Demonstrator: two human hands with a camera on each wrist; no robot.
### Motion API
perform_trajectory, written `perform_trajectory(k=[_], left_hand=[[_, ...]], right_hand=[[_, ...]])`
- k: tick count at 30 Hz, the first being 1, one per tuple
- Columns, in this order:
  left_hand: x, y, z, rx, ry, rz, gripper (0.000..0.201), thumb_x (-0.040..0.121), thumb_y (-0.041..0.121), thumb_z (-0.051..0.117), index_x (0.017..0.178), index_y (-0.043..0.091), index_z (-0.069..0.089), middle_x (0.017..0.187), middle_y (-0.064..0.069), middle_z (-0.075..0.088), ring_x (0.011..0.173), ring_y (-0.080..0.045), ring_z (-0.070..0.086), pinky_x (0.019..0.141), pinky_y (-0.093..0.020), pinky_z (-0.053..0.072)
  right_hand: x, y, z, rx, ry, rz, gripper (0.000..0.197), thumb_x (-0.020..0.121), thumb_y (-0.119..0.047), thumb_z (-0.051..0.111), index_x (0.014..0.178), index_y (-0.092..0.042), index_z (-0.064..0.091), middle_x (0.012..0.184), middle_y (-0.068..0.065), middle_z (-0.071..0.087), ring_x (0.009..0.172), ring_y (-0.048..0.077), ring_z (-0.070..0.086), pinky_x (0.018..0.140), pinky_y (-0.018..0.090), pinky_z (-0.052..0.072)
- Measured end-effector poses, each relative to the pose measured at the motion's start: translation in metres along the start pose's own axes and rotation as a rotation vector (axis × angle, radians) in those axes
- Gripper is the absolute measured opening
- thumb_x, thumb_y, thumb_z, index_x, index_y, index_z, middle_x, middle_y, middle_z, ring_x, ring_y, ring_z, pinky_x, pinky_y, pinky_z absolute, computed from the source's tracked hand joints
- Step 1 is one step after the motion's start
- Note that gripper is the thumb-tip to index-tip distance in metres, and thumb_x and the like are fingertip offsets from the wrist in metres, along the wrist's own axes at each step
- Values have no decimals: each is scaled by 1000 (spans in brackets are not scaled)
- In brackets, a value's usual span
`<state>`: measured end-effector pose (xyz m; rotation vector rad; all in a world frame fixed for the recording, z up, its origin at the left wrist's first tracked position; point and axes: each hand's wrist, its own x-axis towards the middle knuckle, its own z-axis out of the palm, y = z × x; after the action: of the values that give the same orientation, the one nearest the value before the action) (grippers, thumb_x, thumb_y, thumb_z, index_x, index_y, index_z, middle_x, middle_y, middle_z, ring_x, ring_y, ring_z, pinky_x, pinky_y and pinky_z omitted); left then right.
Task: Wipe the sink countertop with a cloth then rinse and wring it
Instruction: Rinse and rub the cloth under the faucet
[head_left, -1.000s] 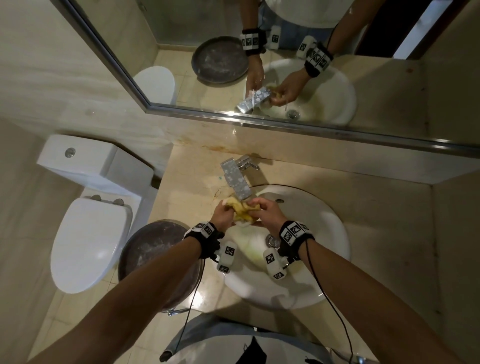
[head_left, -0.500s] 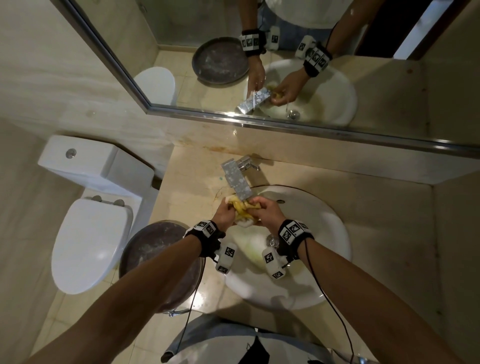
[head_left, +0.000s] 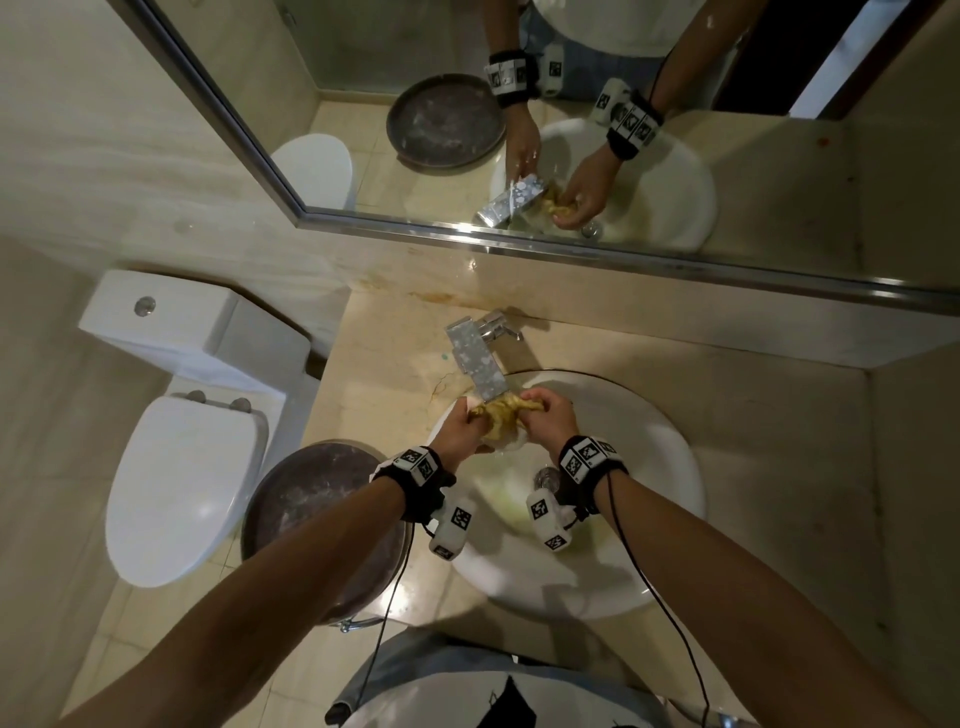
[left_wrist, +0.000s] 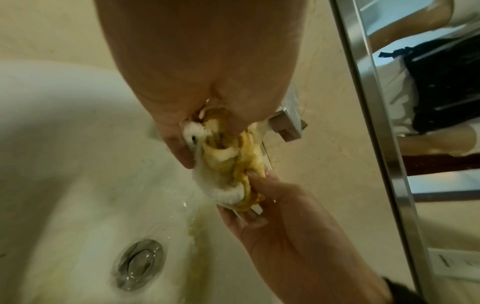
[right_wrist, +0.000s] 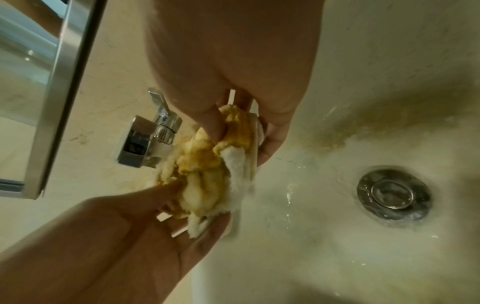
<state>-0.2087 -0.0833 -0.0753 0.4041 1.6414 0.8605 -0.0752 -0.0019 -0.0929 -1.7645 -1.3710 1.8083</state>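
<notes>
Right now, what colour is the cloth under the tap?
The cloth is white, heavily stained yellow-brown. The right wrist view shows it best.

Home bathroom, white toilet (head_left: 176, 483), basin (head_left: 670, 467) in beige counter, wall mirror (head_left: 675, 130), chrome tap (head_left: 478, 358)

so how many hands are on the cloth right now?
2. The left hand grips the left end of the cloth, the right hand grips the right end, both under the tap.
</notes>
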Motion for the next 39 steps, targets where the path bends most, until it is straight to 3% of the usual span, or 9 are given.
perform_trajectory(k=[6,12,15,19,24,29,32,35,39], left_hand=[[8,9,1,-169,21,-106,34,99,32,54,131,25,46,130,-5,61,111,-26,65,87,-47,57],[0,9,1,-125,-78,-75,33,97,3,54,125,21,52,112,-4,66,96,-24,66,86,-45,56],[-9,12,4,-98,-166,-47,29,94,2,60,112,25,58,99,2,69,86,-17,67,78,-36,56],[-6,12,-4,-99,-127,-18,35,90,2,63,122,15,55,110,-5,68,97,-24,66,83,-42,56],[-7,17,1,-160,-30,-86,37,89,-7,40,116,7,60,99,-8,68,75,-18,62,58,-25,51],[-12,18,6,-183,-107,-90,39,78,18,49,108,4,69,106,-15,74,93,-29,67,86,-36,50],[-9,12,7,-144,-49,-96,42,73,38,54,100,10,70,98,-13,73,91,-29,66,84,-35,49],[4,1,7,-59,30,-73,74,66,58,58,116,3,62,110,-15,71,97,-31,68,84,-39,53],[-6,8,8,-122,38,-111,57,88,52,63,126,14,46,107,-5,67,89,-18,65,70,-31,56]], right_hand=[[-17,-4,-6,114,-102,-1,21,81,1,70,82,-19,69,99,15,68,89,32,67,74,50,61],[-9,2,2,3,13,-38,29,84,2,62,80,-26,71,93,3,72,89,24,68,80,39,61],[5,12,5,36,52,69,31,84,-1,63,79,-30,74,97,2,75,93,26,70,85,46,60],[7,14,9,7,-25,139,19,87,-17,62,99,-30,69,111,3,71,100,25,67,87,46,59],[-12,4,4,300,-151,411,29,86,-30,59,111,-20,69,115,7,69,105,29,62,82,42,58],[-28,-3,6,555,-238,402,28,91,-33,59,107,-13,68,109,11,66,111,37,61,99,52,51],[-30,2,12,464,-252,329,41,89,-40,69,122,-16,65,118,12,69,109,32,66,89,44,58],[-30,9,15,454,-208,242,33,93,-27,69,121,-12,62,121,19,68,106,32,68,79,40,60],[-31,3,13,470,-230,149,25,96,-13,62,122,-14,62,113,14,70,98,27,68,78,41,58]])
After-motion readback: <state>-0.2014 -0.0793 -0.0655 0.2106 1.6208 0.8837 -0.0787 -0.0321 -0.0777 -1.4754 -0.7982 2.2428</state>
